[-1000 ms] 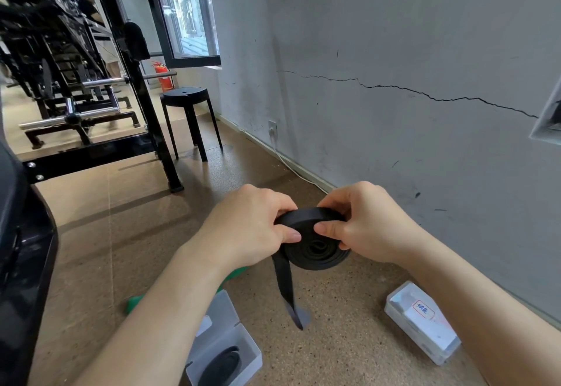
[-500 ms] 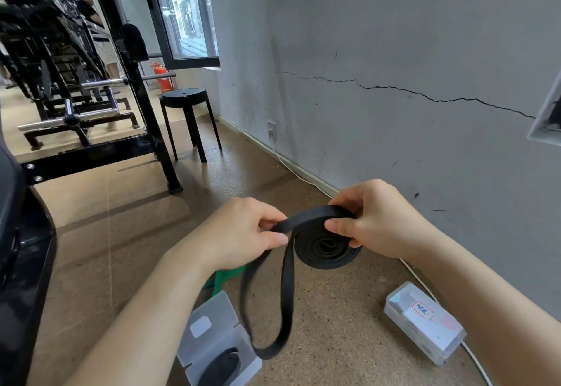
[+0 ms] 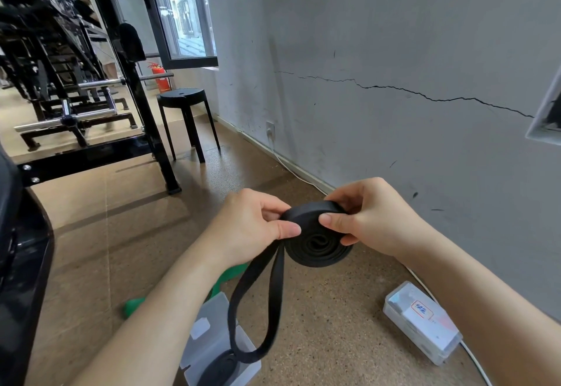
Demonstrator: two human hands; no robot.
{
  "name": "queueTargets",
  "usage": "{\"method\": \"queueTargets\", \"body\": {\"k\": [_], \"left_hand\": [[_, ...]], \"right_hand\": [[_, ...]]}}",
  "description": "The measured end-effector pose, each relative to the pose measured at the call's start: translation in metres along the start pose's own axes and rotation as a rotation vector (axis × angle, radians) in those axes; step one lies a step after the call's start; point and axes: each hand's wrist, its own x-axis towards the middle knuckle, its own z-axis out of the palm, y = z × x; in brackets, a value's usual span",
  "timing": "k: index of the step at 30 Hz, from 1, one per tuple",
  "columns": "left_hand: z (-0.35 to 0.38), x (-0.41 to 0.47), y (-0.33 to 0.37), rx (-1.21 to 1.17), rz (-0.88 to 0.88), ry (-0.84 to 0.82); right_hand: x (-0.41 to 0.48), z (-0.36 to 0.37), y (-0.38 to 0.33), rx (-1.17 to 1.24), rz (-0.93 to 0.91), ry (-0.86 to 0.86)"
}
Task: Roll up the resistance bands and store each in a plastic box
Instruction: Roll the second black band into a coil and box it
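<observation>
A black resistance band (image 3: 317,246) is partly coiled into a flat roll held in mid-air above the floor. My right hand (image 3: 373,218) grips the roll, thumb on its face. My left hand (image 3: 252,224) pinches the loose strand at the roll's left edge. The unrolled tail hangs down as a long loop. Its bottom reaches an open clear plastic box (image 3: 212,328) on the floor, which holds another rolled black band (image 3: 217,370). A closed clear plastic box (image 3: 423,322) with a red-edged label lies on the floor to the right.
A green band (image 3: 226,276) lies on the floor under my left arm. A grey cracked wall (image 3: 394,82) runs along the right, with a white cable (image 3: 473,358) at its foot. A black stool (image 3: 185,118) and gym racks (image 3: 76,97) stand behind. A black machine edge (image 3: 21,249) fills the left.
The short hanging tail from one second ago has lengthened into a long loop that reaches the open box. My hands moved apart half a second ago and are close together again.
</observation>
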Motion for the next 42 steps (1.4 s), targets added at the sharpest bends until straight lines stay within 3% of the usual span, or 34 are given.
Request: {"method": "queueTargets", "body": {"k": [12, 14, 18, 20, 29, 34, 38, 42], "left_hand": [[0.004, -0.002, -0.001, -0.284, -0.074, -0.011], [0.003, -0.002, 0.0, -0.183, -0.035, 0.021], [0.004, -0.004, 0.008, 0.284, 0.039, -0.021], [0.008, -0.005, 0.014, 0.429, 0.086, -0.062], [0.008, -0.004, 0.012, 0.173, 0.044, -0.046], [0.006, -0.003, 0.005, 0.072, -0.009, -0.063], [0.004, -0.003, 0.007, 0.212, 0.042, -0.031], [0.004, -0.003, 0.012, 0.493, 0.132, -0.067]], "right_hand": [[-0.004, 0.0, -0.003, 0.35, 0.069, 0.081], [-0.004, -0.001, -0.004, 0.295, 0.059, 0.032], [-0.007, 0.003, -0.005, -0.253, -0.086, -0.093], [-0.009, 0.009, -0.009, -0.357, -0.131, -0.112], [-0.006, 0.007, -0.006, -0.346, -0.149, 0.001], [-0.004, 0.001, -0.001, -0.096, -0.054, -0.008], [-0.002, 0.001, -0.001, -0.064, -0.031, -0.044], [-0.007, 0.011, -0.006, -0.319, -0.133, -0.148]]}}
